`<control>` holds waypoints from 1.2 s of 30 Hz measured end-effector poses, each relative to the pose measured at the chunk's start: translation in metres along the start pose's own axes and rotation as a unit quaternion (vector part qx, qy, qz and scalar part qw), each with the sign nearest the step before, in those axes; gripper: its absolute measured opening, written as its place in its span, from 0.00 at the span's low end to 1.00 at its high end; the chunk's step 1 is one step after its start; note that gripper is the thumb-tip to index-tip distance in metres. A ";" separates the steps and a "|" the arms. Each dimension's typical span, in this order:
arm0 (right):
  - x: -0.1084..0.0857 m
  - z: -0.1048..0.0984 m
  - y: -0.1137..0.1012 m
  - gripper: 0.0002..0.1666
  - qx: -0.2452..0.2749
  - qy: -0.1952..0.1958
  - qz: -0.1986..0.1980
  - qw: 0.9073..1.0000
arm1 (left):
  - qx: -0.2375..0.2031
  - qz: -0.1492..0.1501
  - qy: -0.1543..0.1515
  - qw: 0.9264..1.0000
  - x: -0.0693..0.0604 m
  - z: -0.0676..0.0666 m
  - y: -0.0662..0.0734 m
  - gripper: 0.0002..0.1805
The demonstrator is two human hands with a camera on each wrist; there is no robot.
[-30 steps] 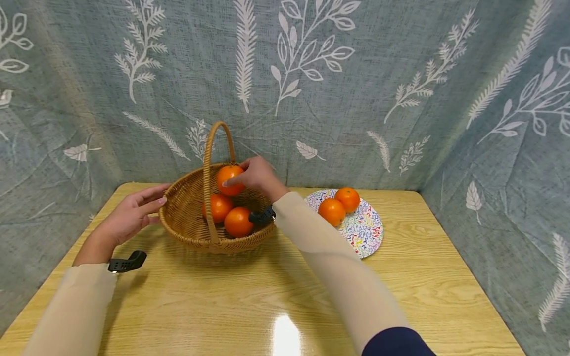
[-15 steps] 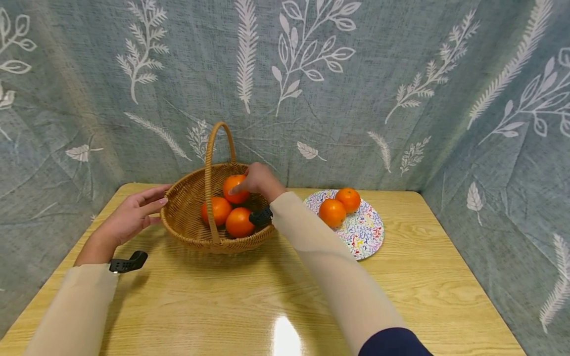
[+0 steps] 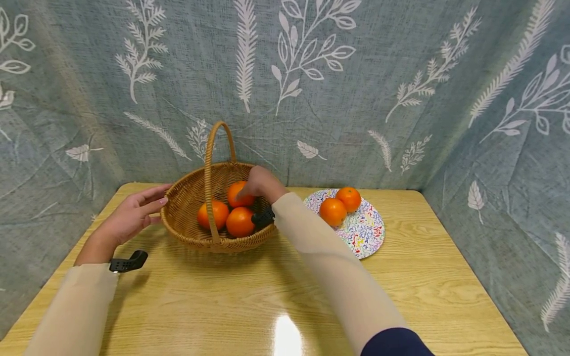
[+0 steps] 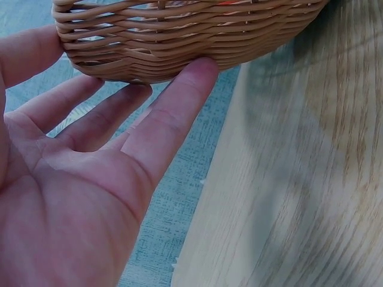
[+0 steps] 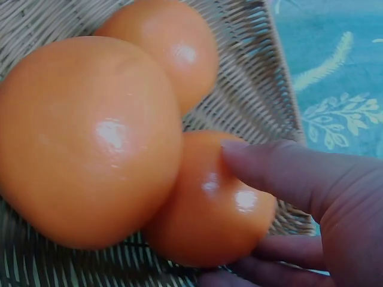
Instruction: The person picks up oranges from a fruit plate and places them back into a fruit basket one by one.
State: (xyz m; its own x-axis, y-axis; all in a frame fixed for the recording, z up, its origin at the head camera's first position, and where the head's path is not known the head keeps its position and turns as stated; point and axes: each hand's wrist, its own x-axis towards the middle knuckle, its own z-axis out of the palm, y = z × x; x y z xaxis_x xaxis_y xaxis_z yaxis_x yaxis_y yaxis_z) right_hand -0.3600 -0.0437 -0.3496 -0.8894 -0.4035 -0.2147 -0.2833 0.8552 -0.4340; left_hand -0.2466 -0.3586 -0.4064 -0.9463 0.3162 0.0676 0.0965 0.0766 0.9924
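My left hand (image 3: 133,215) is at the left end of a wicker basket (image 3: 182,232). In the left wrist view, its fairly straight fingers (image 4: 173,113) touch the woven side and underside. My right hand (image 3: 263,183) reaches inside the basket at the right and holds an orange (image 3: 239,194), with the thumb on top and the other fingers around its far side, partly hidden. Two more oranges lie in the basket: one on the left (image 3: 213,215), behind the handle, and one in front (image 3: 240,222). In the right wrist view, the held orange (image 5: 209,203) appears against the larger-looking one (image 5: 90,143).
To the right, a white plate (image 3: 367,232) with a colourful pattern carries two oranges (image 3: 333,211). The basket's tall arched handle (image 3: 209,168) rises beside my right hand. A grey-blue leaf-patterned cloth (image 3: 285,133) hangs behind and at both sides of the wooden table (image 3: 200,306).
My right hand has lowered the orange deeper into the basket and slightly right. The left orange in the basket has shifted a little left. My left hand stays at the basket's end.
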 end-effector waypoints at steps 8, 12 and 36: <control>-0.010 -0.019 0.007 0.21 0.087 -0.001 0.006 0.996 | -0.016 0.004 -0.003 1.000 0.001 0.000 -0.001 0.35; -0.025 -0.029 0.014 0.35 0.215 -0.007 0.003 0.977 | -0.003 -0.003 -0.001 1.000 -0.001 0.000 0.000 0.35; -0.139 -0.017 0.105 0.29 0.423 0.255 -0.119 0.861 | 0.017 -0.009 0.006 1.000 0.001 0.001 -0.001 0.35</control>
State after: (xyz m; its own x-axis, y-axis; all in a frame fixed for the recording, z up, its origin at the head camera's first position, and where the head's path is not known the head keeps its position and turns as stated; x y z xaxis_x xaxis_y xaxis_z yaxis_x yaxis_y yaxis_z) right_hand -0.2726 0.1081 -0.3503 -0.9451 -0.1549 0.2878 -0.3091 0.1380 -0.9409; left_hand -0.2471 -0.3571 -0.4079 -0.9516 0.3031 0.0504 0.0886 0.1137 0.9896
